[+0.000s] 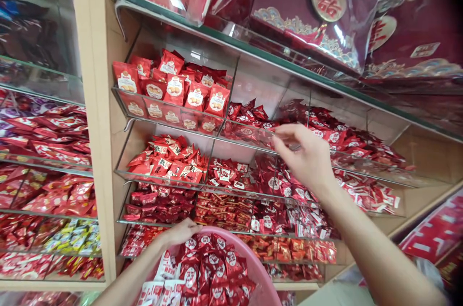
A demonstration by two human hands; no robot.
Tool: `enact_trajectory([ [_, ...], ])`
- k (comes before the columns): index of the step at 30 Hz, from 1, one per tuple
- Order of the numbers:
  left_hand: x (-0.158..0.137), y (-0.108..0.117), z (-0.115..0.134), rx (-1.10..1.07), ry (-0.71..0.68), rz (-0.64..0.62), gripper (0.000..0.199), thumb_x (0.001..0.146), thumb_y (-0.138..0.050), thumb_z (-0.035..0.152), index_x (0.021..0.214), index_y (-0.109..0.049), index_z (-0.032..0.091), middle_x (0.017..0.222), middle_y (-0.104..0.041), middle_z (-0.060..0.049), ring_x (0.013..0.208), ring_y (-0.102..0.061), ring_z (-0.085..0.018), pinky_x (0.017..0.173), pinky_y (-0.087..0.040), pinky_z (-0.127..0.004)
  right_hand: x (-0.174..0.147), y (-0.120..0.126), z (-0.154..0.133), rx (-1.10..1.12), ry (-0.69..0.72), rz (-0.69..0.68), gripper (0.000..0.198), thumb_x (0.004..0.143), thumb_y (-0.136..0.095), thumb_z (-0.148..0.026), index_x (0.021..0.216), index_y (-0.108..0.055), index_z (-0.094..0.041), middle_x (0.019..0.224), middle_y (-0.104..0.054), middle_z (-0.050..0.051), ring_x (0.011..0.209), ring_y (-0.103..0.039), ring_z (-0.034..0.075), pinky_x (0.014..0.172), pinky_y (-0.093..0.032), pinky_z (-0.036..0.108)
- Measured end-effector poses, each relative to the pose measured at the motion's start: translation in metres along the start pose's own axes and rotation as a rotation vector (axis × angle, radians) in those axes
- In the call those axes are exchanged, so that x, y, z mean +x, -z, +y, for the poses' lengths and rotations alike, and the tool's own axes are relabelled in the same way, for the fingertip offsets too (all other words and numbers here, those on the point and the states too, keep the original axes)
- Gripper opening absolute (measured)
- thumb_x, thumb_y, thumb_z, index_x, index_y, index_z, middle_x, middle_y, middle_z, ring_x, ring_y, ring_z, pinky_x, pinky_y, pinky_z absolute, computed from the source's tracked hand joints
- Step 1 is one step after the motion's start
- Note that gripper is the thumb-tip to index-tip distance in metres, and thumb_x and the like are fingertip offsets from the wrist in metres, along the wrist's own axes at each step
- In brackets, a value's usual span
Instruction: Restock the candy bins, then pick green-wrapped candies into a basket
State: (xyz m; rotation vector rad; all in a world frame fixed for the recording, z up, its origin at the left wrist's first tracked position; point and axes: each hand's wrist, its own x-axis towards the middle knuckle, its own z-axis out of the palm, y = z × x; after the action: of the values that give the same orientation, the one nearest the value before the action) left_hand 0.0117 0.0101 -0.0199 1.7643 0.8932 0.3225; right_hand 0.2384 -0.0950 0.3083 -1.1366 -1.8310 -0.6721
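Note:
My left hand (186,230) is closed over the rim of a pink plastic basin (258,267) at the bottom of the view. Inside the basin lie many red wrapped candy packets (217,262), with some white-and-red packets (164,291) at its left side. Higher up, my right hand (302,152) reaches toward the shelf, thumb and forefinger curved and slightly apart at the clear front lip (249,135) of a compartment. Nothing shows between these fingers, and the other fingers are partly hidden. Dark red packets (249,112) sit just behind that lip.
Tiered clear compartments hold larger red snack bags (175,88), red packets with black characters (161,166) and orange-red packets (224,209). Above runs a glass shelf edge (253,50) carrying maroon gift boxes (311,12). A wooden upright (90,103) separates another candy rack (47,190) at left.

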Motion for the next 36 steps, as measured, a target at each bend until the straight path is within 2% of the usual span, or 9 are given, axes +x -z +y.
enact_trajectory([
  [2,-0.001,0.001,0.0,0.011,-0.014,-0.014,0.063,0.062,-0.037,0.08,0.059,-0.034,0.017,0.058,-0.026,0.002,0.057,-0.022,-0.009,0.055,-0.017,-0.026,0.03,-0.001,0.013,0.072,-0.068,-0.069,0.023,0.079,-0.06,-0.033,0.09,-0.065,-0.014,0.085,-0.068,0.006,0.076,-0.063,0.016,0.071,-0.052,0.032],
  [5,-0.001,0.002,-0.003,0.025,-0.024,-0.018,0.06,0.065,-0.036,0.077,0.061,-0.034,0.017,0.06,-0.026,0.002,0.059,-0.022,-0.01,0.057,-0.019,-0.025,0.058,-0.007,0.024,0.25,-0.203,-0.334,0.032,0.072,-0.066,-0.038,0.09,-0.067,-0.012,0.082,-0.07,0.005,0.071,-0.063,0.014,0.068,-0.051,0.029],
  [8,-0.002,0.003,-0.005,0.031,-0.032,-0.018,0.056,0.068,-0.036,0.072,0.063,-0.035,0.016,0.061,-0.027,0.002,0.06,-0.023,-0.01,0.057,-0.02,-0.025,0.066,-0.01,0.024,0.411,-0.362,-0.58,0.037,0.066,-0.071,-0.041,0.091,-0.069,-0.014,0.078,-0.07,0.004,0.065,-0.061,0.012,0.062,-0.05,0.025],
  [10,-0.002,0.003,-0.005,0.041,-0.041,-0.022,0.055,0.069,-0.036,0.071,0.063,-0.035,0.016,0.061,-0.027,0.002,0.059,-0.023,-0.01,0.057,-0.02,-0.025,0.066,-0.011,0.024,0.491,-0.458,-0.624,0.037,0.064,-0.072,-0.044,0.087,-0.07,-0.015,0.074,-0.07,0.003,0.061,-0.06,0.011,0.057,-0.049,0.024],
  [16,-0.001,0.001,-0.007,0.039,-0.07,-0.024,0.054,0.072,-0.035,0.068,0.064,-0.038,0.016,0.062,-0.028,0.001,0.061,-0.025,-0.01,0.058,-0.021,-0.025,0.063,-0.01,0.031,0.657,-0.628,-0.569,0.031,0.059,-0.077,-0.041,0.077,-0.07,-0.017,0.072,-0.072,0.004,0.064,-0.064,0.013,0.061,-0.051,0.024],
  [21,-0.002,0.0,-0.007,0.014,-0.068,-0.031,0.052,0.072,-0.036,0.067,0.064,-0.038,0.015,0.062,-0.028,0.002,0.061,-0.025,-0.01,0.059,-0.022,-0.025,0.065,-0.02,0.031,0.709,-0.638,-0.529,0.034,0.057,-0.078,-0.043,0.073,-0.066,-0.016,0.068,-0.071,0.004,0.061,-0.064,0.013,0.059,-0.052,0.025],
  [25,-0.004,0.0,-0.003,-0.007,-0.055,-0.038,0.053,0.071,-0.038,0.068,0.065,-0.04,0.015,0.062,-0.027,0.002,0.061,-0.025,-0.01,0.06,-0.022,-0.025,0.064,-0.021,0.03,0.673,-0.554,-0.425,0.037,0.058,-0.077,-0.046,0.072,-0.063,-0.014,0.066,-0.069,0.004,0.063,-0.065,0.014,0.063,-0.052,0.026],
  [31,-0.004,0.002,-0.001,0.043,-0.049,-0.043,0.052,0.071,-0.037,0.067,0.063,-0.036,0.016,0.061,-0.027,0.002,0.06,-0.024,-0.01,0.058,-0.021,-0.025,0.053,0.01,0.037,0.592,-0.443,-0.23,0.03,0.07,-0.071,-0.041,0.08,-0.061,-0.014,0.074,-0.068,0.005,0.072,-0.065,0.013,0.076,-0.05,0.032],
  [36,0.001,0.003,-0.008,0.061,-0.046,-0.048,0.049,0.074,-0.038,0.064,0.064,-0.035,0.016,0.061,-0.026,0.003,0.06,-0.024,-0.01,0.058,-0.021,-0.025,0.014,0.043,0.035,0.576,-0.435,-0.028,0.014,0.081,-0.061,-0.034,0.087,-0.06,-0.021,0.082,-0.067,0.005,0.077,-0.065,0.014,0.08,-0.047,0.032],
])
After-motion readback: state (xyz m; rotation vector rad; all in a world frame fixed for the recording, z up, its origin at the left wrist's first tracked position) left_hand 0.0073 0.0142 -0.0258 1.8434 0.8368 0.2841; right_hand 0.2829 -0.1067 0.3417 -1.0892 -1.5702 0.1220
